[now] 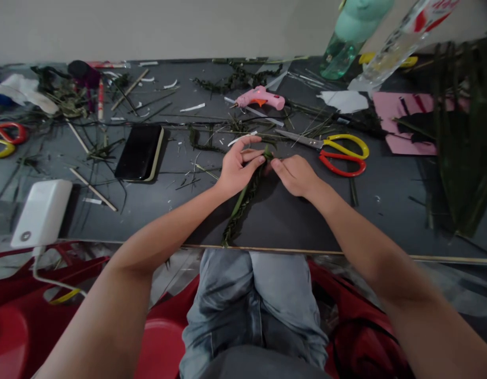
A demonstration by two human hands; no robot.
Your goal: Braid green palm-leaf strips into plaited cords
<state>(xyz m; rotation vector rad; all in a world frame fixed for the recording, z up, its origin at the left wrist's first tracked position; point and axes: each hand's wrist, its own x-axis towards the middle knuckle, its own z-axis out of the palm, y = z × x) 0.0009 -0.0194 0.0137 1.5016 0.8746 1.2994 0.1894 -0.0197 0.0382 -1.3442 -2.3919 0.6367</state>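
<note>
Braided green palm-leaf strip (243, 202) runs lengthwise from the dark surface (290, 221) edge to both hands, left hand (237, 171) and right hand (296, 176) fingers pinching its far tip.

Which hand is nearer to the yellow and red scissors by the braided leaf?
Right. The right hand sits just left of the scissors, not touching them. The left hand is farther left, across the braided leaf that both hands pinch at its top.
</note>
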